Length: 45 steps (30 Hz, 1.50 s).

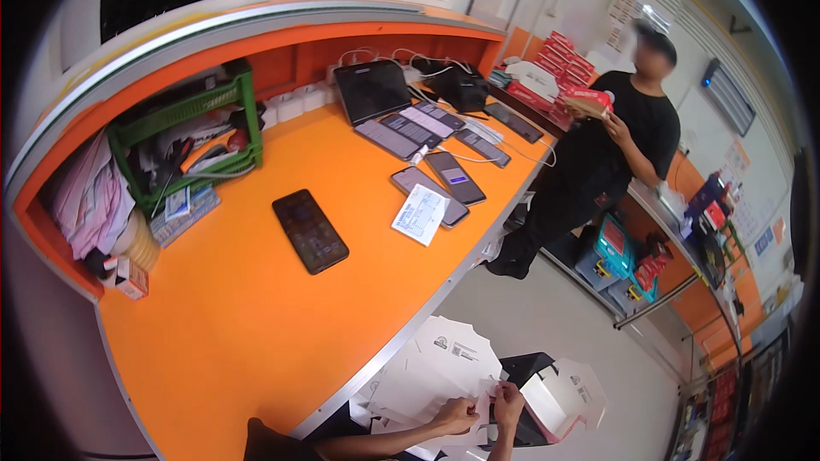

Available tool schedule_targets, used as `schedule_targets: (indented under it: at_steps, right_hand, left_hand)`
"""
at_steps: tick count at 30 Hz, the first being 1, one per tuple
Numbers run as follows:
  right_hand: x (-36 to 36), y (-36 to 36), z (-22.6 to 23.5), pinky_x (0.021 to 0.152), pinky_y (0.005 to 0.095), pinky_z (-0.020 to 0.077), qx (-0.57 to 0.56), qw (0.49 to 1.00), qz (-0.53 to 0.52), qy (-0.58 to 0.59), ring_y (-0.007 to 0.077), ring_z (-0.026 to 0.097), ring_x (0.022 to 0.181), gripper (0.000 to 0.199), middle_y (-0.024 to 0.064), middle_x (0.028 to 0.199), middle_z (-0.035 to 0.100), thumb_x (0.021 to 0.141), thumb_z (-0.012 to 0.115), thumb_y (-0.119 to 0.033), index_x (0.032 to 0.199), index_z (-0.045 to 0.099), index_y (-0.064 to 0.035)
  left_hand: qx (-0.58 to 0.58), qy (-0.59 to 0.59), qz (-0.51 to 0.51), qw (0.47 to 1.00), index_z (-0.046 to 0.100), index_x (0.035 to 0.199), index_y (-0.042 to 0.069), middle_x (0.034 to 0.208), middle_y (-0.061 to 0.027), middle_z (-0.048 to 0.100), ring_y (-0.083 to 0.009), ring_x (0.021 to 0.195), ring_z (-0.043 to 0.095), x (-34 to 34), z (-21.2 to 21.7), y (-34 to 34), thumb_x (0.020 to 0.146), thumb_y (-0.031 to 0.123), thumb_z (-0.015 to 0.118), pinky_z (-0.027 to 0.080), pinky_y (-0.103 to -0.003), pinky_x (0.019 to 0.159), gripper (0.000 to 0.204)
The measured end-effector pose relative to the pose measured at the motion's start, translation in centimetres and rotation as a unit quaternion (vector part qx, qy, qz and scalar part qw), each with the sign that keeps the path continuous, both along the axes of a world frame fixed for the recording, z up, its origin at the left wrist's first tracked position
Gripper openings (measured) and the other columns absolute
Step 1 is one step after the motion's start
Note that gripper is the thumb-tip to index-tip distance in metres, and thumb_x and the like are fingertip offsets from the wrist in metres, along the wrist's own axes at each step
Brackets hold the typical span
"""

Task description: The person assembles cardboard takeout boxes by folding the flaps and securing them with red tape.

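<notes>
My left hand (455, 416) is closed, fingertips pressed together over a flat white cardboard box blank (436, 367) beyond the counter's front edge. Close to its right, my right hand (510, 404) pinches what looks like a thin white slip of paper (488, 389). Whether my left fingers also grip this slip is too small to make out. An opened white box with a red outer side (547, 401) lies to the right of my hands, by a black surface. Both forearms come in from the lower edge.
The orange counter (222, 324) holds a black phone (310, 231), several other phones, a laptop (373, 90), a white printed pad (420, 215) and a green crate (188, 141). Across the floor, a person in black (636, 119) holds a red box (588, 103) near stacked red boxes (564, 60).
</notes>
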State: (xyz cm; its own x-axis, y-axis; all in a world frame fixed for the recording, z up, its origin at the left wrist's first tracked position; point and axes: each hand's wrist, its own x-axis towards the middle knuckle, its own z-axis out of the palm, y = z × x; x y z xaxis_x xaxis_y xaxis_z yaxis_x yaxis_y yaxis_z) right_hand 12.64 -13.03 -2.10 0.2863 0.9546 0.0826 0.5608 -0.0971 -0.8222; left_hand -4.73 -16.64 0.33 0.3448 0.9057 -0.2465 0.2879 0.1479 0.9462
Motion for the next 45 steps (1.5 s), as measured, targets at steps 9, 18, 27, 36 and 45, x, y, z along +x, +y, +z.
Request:
schedule_targets:
  at_steps: [9, 18, 27, 36, 45]
  right_hand:
    - [-3.4, -0.6, 6.6, 0.056, 0.0291, 0.0476, -0.04, 0.991, 0.081, -0.099, 0.0156, 0.059, 0.054, 0.046, 0.0105, 0.063, 0.063, 0.068, 0.065, -0.006, 0.112, 0.06, 0.0056]
    - [-6.2, -1.1, 6.6, 0.058, 0.0353, 0.0516, -0.013, 0.986, 0.093, -0.14, 0.0283, 0.067, 0.063, 0.022, 0.0192, 0.069, 0.065, 0.07, 0.061, -0.006, 0.087, 0.066, 0.0075]
    - [-5.6, -1.2, 5.5, 0.06, 0.0326, 0.0534, -0.055, 0.995, 0.0, -0.086, 0.0259, 0.068, 0.062, 0.03, 0.0182, 0.068, 0.067, 0.06, 0.069, -0.016, 0.078, 0.067, 0.0071]
    - [-5.2, -0.4, 4.8, 0.059, 0.0298, 0.0545, -0.111, 0.992, 0.028, -0.05, 0.0215, 0.067, 0.058, 0.018, 0.0156, 0.065, 0.067, 0.068, 0.067, -0.013, 0.075, 0.07, 0.004]
    - [-7.1, -3.7, 3.1, 0.067, 0.0423, 0.052, -0.042, 0.985, -0.042, -0.165, 0.0385, 0.063, 0.065, 0.017, 0.0228, 0.068, 0.063, 0.066, 0.063, -0.016, 0.07, 0.07, -0.0015]
  left_hand:
    - [-0.016, -0.01, -0.003, 1.0, 0.062, 0.072, 0.0, 0.07, -0.0194, 0.064, -0.0336, 0.071, 0.065, -0.9, 0.1, 0.7, 0.07, 0.024, 0.062, 0.05, -0.041, 0.066, 0.024]
    - [0.014, 0.028, -0.002, 1.0, 0.061, 0.074, -0.004, 0.064, -0.0157, 0.063, -0.0254, 0.061, 0.066, -0.3, -1.1, -0.2, 0.078, 0.018, 0.058, 0.05, -0.036, 0.06, 0.022]
    - [-0.056, -0.004, 0.012, 0.998, 0.06, 0.116, 0.005, 0.095, -0.0136, 0.068, -0.0238, 0.086, 0.066, -0.3, -2.0, -0.5, 0.08, 0.026, 0.062, 0.05, -0.033, 0.078, 0.041]
    - [-0.08, 0.029, -0.004, 0.996, 0.063, 0.112, 0.01, 0.093, -0.0115, 0.069, -0.0215, 0.087, 0.066, -1.0, -0.9, -0.2, 0.078, 0.034, 0.067, 0.049, -0.031, 0.078, 0.042]
    - [0.023, -0.004, -0.007, 1.0, 0.062, 0.111, 0.012, 0.099, -0.0182, 0.063, -0.0343, 0.092, 0.061, 0.3, -1.8, -0.2, 0.077, 0.039, 0.067, 0.05, -0.043, 0.074, 0.044]
